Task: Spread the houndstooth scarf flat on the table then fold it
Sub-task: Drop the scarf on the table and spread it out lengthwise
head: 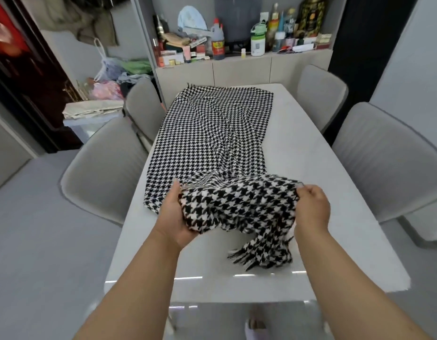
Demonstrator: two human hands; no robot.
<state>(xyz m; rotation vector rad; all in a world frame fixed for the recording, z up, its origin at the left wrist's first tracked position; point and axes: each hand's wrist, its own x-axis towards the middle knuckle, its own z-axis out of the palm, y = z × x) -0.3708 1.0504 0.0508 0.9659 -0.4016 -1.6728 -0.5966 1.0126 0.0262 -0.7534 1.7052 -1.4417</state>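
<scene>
The black-and-white houndstooth scarf (212,133) runs lengthwise down the white table (310,153), its far end near the back edge and slightly rumpled along the middle. Its near end is lifted off the table in a bunch between my hands. My left hand (174,214) grips the left side of that bunch, thumb on top. My right hand (312,207) pinches the right side. A fringed corner hangs from the bunch onto the table in front of me.
Grey padded chairs stand on both sides, two on the left (99,173) and two on the right (389,158). A cabinet counter (237,62) crowded with bottles and boxes sits behind the table. Bags and cloth pile up at the back left (109,77).
</scene>
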